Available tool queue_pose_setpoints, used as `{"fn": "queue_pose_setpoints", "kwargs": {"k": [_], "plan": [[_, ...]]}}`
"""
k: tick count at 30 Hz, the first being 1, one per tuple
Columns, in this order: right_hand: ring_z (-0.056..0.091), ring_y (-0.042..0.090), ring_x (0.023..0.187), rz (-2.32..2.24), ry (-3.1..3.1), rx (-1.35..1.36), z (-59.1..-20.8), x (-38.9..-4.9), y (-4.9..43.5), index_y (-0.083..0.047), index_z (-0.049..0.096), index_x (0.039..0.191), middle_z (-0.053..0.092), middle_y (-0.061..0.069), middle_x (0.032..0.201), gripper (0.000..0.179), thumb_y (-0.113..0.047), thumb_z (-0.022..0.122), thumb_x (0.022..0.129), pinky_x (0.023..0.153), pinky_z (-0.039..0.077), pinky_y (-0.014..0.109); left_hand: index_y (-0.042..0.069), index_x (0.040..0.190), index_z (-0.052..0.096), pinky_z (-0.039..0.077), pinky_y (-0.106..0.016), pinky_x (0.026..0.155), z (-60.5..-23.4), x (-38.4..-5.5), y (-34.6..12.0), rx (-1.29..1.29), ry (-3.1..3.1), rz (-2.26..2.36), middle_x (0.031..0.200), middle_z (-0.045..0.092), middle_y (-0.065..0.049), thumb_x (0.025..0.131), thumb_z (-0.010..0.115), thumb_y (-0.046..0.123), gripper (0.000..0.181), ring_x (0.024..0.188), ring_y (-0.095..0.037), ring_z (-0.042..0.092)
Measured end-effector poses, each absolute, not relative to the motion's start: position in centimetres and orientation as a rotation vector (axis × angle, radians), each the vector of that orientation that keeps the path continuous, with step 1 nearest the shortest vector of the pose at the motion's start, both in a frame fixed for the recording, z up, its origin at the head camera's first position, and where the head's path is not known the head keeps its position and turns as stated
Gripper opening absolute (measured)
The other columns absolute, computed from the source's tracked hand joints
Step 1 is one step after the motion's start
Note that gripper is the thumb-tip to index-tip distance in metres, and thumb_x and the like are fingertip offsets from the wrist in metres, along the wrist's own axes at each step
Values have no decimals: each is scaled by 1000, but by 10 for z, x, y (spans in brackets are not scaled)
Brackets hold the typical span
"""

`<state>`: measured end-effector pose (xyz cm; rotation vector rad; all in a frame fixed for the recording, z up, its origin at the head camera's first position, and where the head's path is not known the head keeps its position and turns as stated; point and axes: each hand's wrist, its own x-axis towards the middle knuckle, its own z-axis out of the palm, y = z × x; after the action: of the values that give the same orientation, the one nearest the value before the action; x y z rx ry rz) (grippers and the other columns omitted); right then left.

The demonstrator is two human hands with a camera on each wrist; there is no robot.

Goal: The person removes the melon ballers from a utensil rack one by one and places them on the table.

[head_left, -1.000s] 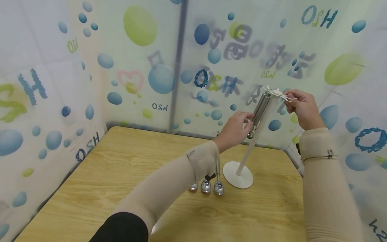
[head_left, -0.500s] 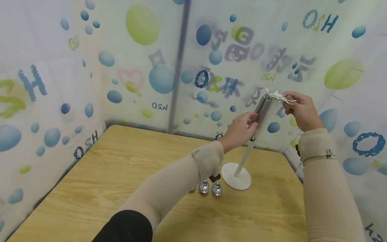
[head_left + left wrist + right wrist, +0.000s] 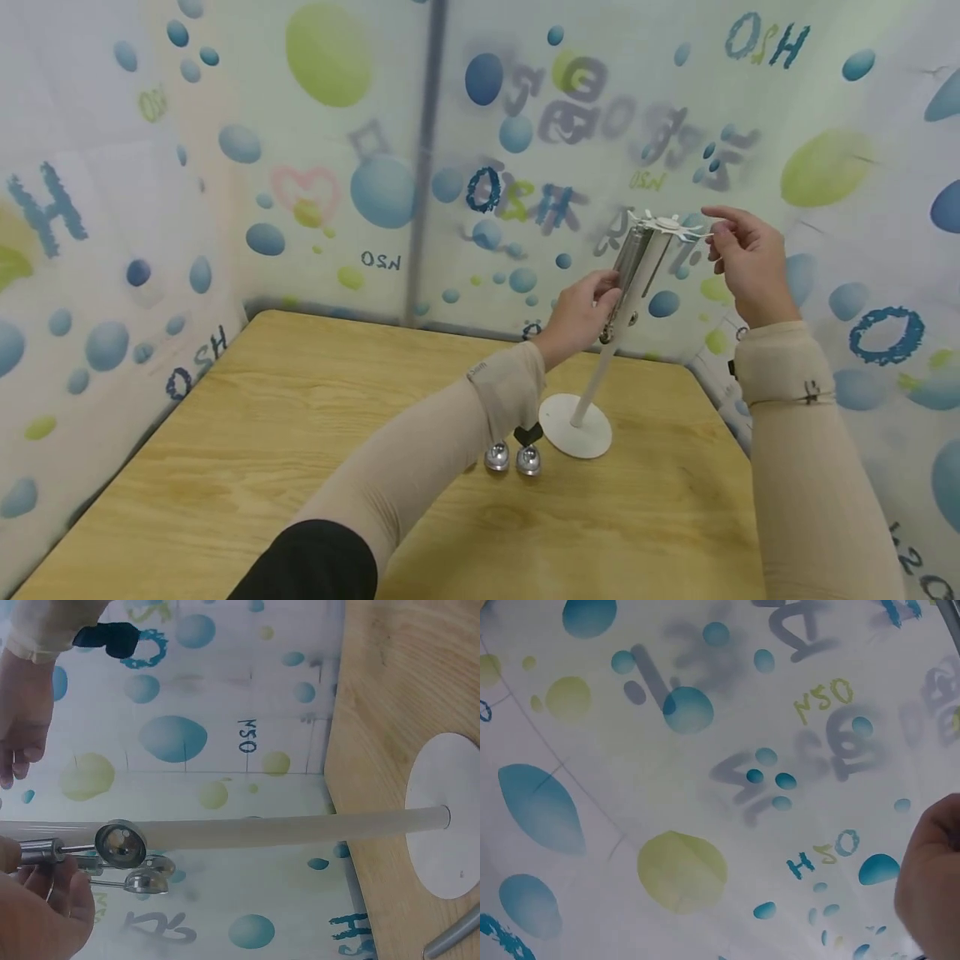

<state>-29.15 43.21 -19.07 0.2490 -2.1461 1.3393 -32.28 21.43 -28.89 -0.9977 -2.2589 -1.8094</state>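
A white stand has a round base [image 3: 558, 429], a tall pole [image 3: 594, 379] and a hooked top [image 3: 665, 223]. Metal scoops with round bowls hang from its hooks, one scoop bowl [image 3: 133, 856] facing the left wrist camera. Thumb and fingers of my left hand [image 3: 577, 315] pinch the handle of a hanging scoop. A separate hanging scoop handle [image 3: 656, 267] shows on the right of the pole. My right hand [image 3: 752, 265] is up beside the hooked top, index finger stretched out and thumb right at one hook's tip. Its fingers hang loose in the left wrist view.
More metal scoops lie on the wooden table [image 3: 360, 392]; one scoop bowl [image 3: 528, 460] shows near the stand's base, others partly under the left forearm. A curtain-like wall [image 3: 495, 250] with bubble prints encloses the table's back and sides.
The stand's top has turned, so a scoop handle now shows right of the pole. My right hand has loosened from the hook and straightened its index finger. The left stays at the scoops.
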Motion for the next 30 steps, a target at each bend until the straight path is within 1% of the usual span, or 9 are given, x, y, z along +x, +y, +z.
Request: {"fn": "queue_pose_setpoints", "kwargs": {"k": [5,8,11,13,16,18,21,26,30], "plan": [[49,0,75,847,-2043,208,-193,-281,416,-4,73,120,55,-11,87,29,-18,51,107,69,39,18,10,145,54,53,-25,93,-288,-326,212,-989,-2233,-1779,132,66,-5,109,48,24,39,119,-15,62],[47,-5,78,633,-1995,264,-196,-281,409,3,75,110,63,0,89,26,-14,56,105,72,35,17,10,142,57,53,-22,89,-287,-326,211,-996,-2220,-1765,129,67,-4,109,50,24,37,113,-13,64],[48,3,81,524,-2028,267,-200,-282,405,5,75,108,67,15,95,24,-12,59,104,73,33,19,9,141,58,53,-20,87,-285,-325,211,-1003,-2214,-1759,127,68,-5,108,52,23,37,112,-13,65],[53,16,83,479,-2058,250,-201,-281,403,6,75,108,67,21,98,24,-10,59,104,75,37,25,9,142,57,53,-20,86,-284,-325,211,-1007,-2210,-1770,127,68,-5,107,53,22,37,111,-12,65],[59,34,88,427,-2095,213,-201,-279,402,7,74,109,67,23,101,23,-8,57,104,80,45,39,11,144,56,54,-19,84,-283,-324,211,-1003,-2204,-1794,127,69,-6,107,55,21,38,109,-11,65],[61,41,93,391,-2116,198,-199,-280,401,7,74,109,67,23,102,23,-8,57,104,83,47,50,11,144,56,54,-19,83,-283,-324,209,-1001,-2193,-1801,127,69,-6,106,56,20,39,107,-11,66],[62,43,99,343,-2148,170,-196,-281,398,5,74,111,68,22,106,23,-8,56,104,87,48,56,11,144,55,54,-18,80,-281,-324,207,-1001,-2185,-1781,124,70,-7,106,57,19,40,104,-10,66],[61,43,104,314,-2197,130,-194,-285,396,3,74,113,69,21,110,25,-1,51,103,88,48,58,10,146,54,54,-19,71,-279,-321,203,-1031,-2181,-1793,120,71,-7,105,58,19,42,97,-11,67],[61,43,107,307,-2229,109,-194,-288,398,2,75,114,69,20,113,31,3,46,102,87,48,58,10,142,56,54,-18,72,-277,-319,202,-1052,-2172,-1799,115,72,-5,104,60,18,40,95,-9,66]]}}
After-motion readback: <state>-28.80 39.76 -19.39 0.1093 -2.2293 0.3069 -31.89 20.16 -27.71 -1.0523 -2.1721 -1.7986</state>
